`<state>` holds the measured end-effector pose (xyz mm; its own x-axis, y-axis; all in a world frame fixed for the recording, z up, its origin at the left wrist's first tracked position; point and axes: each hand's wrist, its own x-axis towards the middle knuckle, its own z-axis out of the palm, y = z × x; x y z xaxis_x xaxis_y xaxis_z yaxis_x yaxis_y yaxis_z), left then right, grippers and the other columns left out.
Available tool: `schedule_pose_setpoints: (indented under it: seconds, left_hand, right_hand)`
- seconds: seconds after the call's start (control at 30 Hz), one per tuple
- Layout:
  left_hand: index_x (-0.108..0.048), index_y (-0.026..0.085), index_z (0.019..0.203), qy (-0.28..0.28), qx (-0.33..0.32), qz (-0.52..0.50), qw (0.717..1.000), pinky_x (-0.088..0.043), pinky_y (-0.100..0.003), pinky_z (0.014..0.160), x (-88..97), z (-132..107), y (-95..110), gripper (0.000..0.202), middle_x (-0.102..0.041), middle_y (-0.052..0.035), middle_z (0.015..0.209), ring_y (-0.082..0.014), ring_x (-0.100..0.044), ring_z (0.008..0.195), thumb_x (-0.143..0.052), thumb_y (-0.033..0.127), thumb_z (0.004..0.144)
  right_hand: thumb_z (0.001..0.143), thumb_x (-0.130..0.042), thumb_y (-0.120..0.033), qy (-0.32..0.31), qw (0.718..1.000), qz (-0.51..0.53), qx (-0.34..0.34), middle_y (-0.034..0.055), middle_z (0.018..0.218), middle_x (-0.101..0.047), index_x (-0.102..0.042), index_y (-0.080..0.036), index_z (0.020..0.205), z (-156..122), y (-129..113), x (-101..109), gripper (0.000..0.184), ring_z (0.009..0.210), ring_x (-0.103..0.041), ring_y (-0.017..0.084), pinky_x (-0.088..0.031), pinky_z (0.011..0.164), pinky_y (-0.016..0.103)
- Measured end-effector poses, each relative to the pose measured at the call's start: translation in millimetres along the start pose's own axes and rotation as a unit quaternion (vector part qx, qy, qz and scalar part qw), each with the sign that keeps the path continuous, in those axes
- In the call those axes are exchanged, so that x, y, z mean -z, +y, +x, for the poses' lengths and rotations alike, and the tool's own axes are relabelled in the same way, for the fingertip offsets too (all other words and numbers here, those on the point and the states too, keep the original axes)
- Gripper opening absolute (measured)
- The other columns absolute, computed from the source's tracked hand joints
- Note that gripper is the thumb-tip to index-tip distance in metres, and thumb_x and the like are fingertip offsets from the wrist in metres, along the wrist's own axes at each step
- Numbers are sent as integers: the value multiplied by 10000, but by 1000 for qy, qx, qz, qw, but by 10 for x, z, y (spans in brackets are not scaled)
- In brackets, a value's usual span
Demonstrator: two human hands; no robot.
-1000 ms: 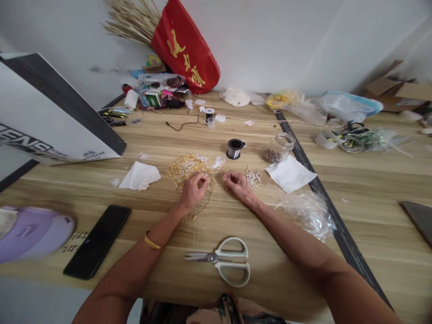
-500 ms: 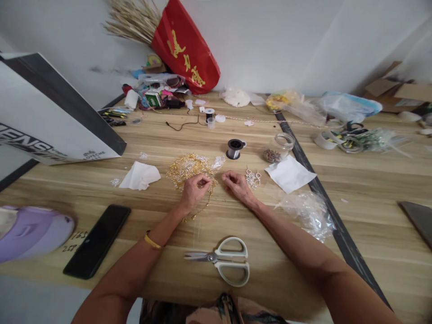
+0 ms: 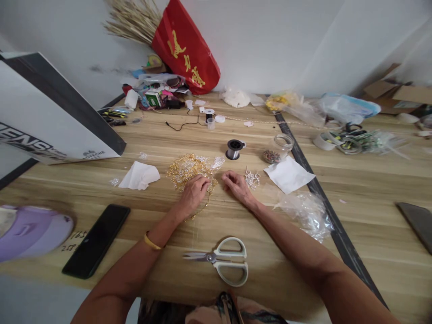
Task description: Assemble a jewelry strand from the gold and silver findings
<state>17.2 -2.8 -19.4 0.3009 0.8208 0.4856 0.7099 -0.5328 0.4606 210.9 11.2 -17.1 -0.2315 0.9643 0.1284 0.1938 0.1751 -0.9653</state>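
My left hand [image 3: 194, 194] rests at the front of a tangled heap of gold and silver chains [image 3: 182, 169], its fingers curled together. A strand of gold chain [image 3: 204, 208] trails out from beside it towards me. Across a small gap, my right hand [image 3: 237, 186] lies on its edge with thumb and fingers pinched. Whatever either hand holds is too small or hidden to make out. Just right of the right hand sits a small pile of silver ring-shaped pieces [image 3: 251, 179]. Behind the hands stands a spool of thin wire [image 3: 233, 152].
Scissors [image 3: 212, 257] with pale handles lie in front of me. A black phone [image 3: 96, 240] and white paper [image 3: 139, 175] are at left. On the right are a glass jar of beads [image 3: 272, 156], a white sheet [image 3: 289, 174] and clear plastic bags [image 3: 308, 213].
My left hand has turned palm-down and shifted slightly, so its thumb side shows less. My right hand stays nearly in place.
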Motion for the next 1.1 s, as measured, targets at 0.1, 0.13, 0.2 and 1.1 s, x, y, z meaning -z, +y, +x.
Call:
schedule_pose_setpoints:
  seconds: [0.1,0.13,0.2,1.1]
  left_hand:
    - [-587,183,752,1,35,-36,999,-451,-280,662,20,22,36,89,-614,-26,739,-158,-566,702,-541,150,822]
    - [-579,183,745,0,50,-52,997,-445,-275,651,31,30,52,86,-608,-20,724,-153,-558,685,-541,160,818]
    - [-569,181,735,-12,83,-92,992,-433,-265,628,56,46,84,85,-599,-8,698,-142,-539,651,-537,191,813]
    - [-607,148,721,1,250,-536,806,-460,-261,701,92,98,174,181,-704,-51,842,-123,-590,718,-681,312,741]
  right_hand:
    - [834,-528,-518,6,1000,9,-3,-18,590,-537,-536,-177,783,2,-11,-3,346,523,-500,120,-410,532,250]
    - [834,-528,-516,9,1000,10,-4,-20,587,-532,-532,-178,780,3,-15,-4,342,522,-494,118,-411,530,249]
    - [833,-529,-511,10,1000,11,-5,-22,586,-525,-528,-178,778,3,-22,-7,338,522,-486,117,-411,527,248]
    - [855,-517,-457,-6,999,-39,27,-22,606,-504,-554,-164,787,-3,75,-17,303,538,-450,108,-346,518,234]
